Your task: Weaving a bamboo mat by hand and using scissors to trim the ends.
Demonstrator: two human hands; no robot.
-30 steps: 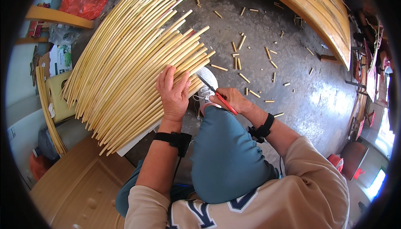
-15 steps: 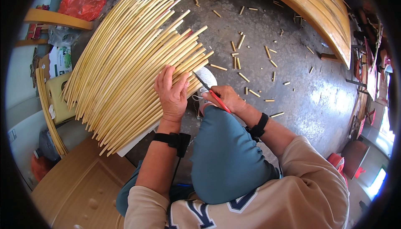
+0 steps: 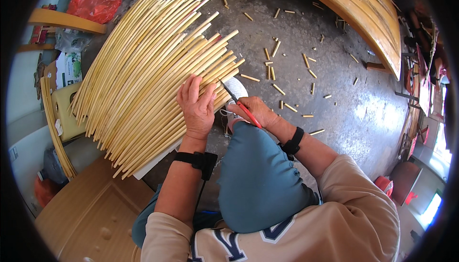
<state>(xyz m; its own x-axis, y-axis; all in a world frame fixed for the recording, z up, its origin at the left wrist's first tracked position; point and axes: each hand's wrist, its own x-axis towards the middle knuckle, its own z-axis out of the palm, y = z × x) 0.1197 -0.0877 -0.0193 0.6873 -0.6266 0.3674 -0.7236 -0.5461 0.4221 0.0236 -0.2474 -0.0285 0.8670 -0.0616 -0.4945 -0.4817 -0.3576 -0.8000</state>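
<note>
the left hand (image 3: 197, 106) lies flat, fingers together and stretched toward twelve o'clock, pressing on the near ends of a broad fan of pale yellow cane rods (image 3: 153, 70) that spreads from the middle of the view up toward eleven o'clock. the right hand (image 3: 256, 113), just to the three o'clock side of the left, is closed around the red handles of a pair of cutters (image 3: 239, 103), whose dark blades point to eleven o'clock and meet the rod ends just beside the left fingertips; whether the blades are shut on a rod cannot be told. both wrists wear black bands. a knee in blue-grey trousers (image 3: 256, 176) rises at six o'clock beneath the hands, with a white shoe (image 3: 235, 90) showing just beyond the cutters. short cut-off bits of cane (image 3: 275, 68) lie scattered on the grey concrete floor (image 3: 344, 114) toward one and two o'clock. a curved woven cane panel (image 3: 363, 13) arcs across at one o'clock, a red plastic bag (image 3: 93, 1) sits at eleven o'clock, and a flat wooden board (image 3: 91, 214) lies at seven o'clock.
</note>
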